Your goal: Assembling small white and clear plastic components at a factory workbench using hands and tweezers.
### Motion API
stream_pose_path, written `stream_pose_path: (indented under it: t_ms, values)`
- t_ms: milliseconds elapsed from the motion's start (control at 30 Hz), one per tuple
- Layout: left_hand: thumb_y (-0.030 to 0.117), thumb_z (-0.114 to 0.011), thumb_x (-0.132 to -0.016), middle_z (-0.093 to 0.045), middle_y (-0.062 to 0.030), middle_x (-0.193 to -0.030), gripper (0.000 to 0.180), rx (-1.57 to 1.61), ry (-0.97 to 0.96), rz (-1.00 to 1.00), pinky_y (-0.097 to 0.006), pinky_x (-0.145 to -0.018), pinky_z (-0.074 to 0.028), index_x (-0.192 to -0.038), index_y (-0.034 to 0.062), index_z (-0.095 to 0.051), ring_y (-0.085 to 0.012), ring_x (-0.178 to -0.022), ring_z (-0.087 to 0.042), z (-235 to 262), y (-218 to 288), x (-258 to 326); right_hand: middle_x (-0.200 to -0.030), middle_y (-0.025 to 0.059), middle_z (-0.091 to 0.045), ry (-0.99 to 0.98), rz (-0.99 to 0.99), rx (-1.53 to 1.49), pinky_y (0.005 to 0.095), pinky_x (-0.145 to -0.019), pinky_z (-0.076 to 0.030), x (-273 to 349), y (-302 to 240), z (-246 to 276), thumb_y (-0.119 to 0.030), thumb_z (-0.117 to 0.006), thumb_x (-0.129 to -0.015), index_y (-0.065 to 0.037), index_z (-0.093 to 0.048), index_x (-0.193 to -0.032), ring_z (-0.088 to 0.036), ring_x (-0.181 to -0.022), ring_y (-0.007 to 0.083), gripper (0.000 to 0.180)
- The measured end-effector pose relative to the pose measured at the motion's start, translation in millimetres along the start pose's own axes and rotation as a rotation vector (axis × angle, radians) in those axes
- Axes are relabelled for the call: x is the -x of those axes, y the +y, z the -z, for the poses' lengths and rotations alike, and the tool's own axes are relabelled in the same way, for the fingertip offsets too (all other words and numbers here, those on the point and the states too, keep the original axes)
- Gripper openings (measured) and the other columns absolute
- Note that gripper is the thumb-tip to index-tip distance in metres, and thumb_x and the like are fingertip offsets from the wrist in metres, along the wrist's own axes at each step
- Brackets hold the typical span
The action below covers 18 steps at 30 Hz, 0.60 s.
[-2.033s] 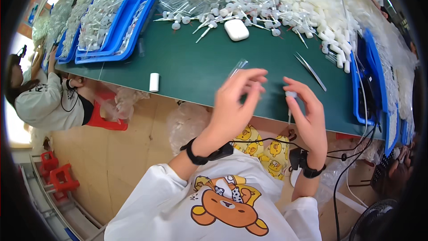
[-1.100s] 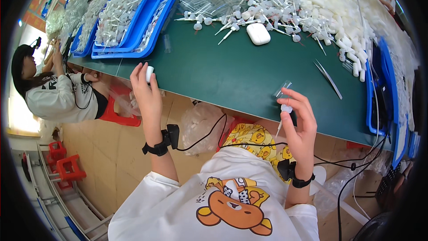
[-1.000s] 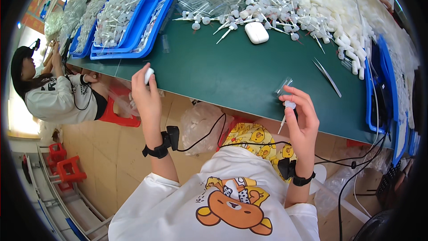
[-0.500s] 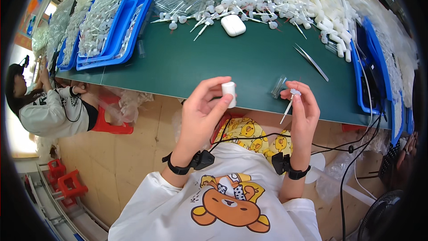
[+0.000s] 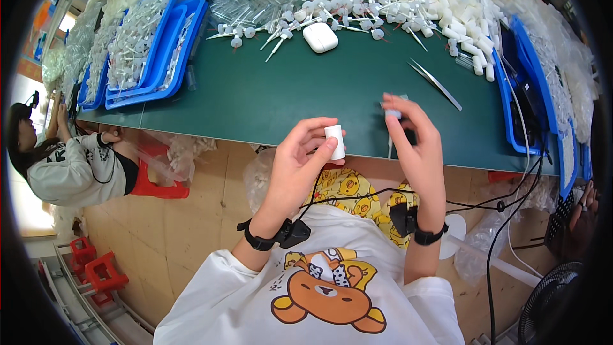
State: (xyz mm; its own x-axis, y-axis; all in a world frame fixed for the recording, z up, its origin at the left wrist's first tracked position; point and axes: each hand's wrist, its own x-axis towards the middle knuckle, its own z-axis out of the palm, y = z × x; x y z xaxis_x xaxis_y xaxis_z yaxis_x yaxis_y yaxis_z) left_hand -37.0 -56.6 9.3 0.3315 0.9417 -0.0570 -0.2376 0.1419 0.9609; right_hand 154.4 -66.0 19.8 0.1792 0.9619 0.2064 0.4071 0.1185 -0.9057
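The right hand [image 5: 412, 131], near the frame's centre right, is blurred, and its fingers partly hide a thin-stemmed, pale plastic piece [image 5: 393, 114]; the clear plastic scrap [image 5: 403, 96] behind them is hard to make out. Its thumb and fingertips pinch the piece's head, the stem hanging below. At the centre, the left hand [image 5: 308, 150] grasps a smooth white plastic cylinder [image 5: 335, 142] between thumb and fingers (the thumb overlaps its near side), tilted slightly, above the green tabletop's [image 5: 255, 89] lower edge.
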Motion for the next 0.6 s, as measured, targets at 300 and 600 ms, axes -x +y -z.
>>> stream_pose_path:
  t_ms: [300,600]
  values:
    - [0.01,-0.051,-0.092,-0.058,-0.0173,-0.111,0.032,0.157,0.025,0.027,-0.029,-0.069,-0.054,-0.122,-0.002,-0.045,-0.021,-0.091,-0.062,-0.4,3.2,-1.8,-0.112,0.0109,-0.059,0.024,0.01,-0.249,0.0273,-0.08,-0.047,-6.1,-14.5,-0.7,-0.004,-0.059,-0.086,0.001,-0.06,-0.107,-0.059,-0.094,0.0154,0.022]
    - [0.002,-0.066,-0.08,-0.057,-0.0125,-0.107,0.038,0.106,-0.065,-0.066,-0.03,-0.079,-0.052,-0.114,-0.0014,-0.05,-0.0199,-0.101,-0.058,-6.3,8.6,-1.3,-0.102,0.0165,-0.063,-0.209,-0.245,-0.778,0.0305,-0.086,-0.048,24.2,-18.7,14.9,-0.002,-0.059,-0.083,0.008,-0.051,-0.117,-0.06,-0.096,0.0193,0.036]
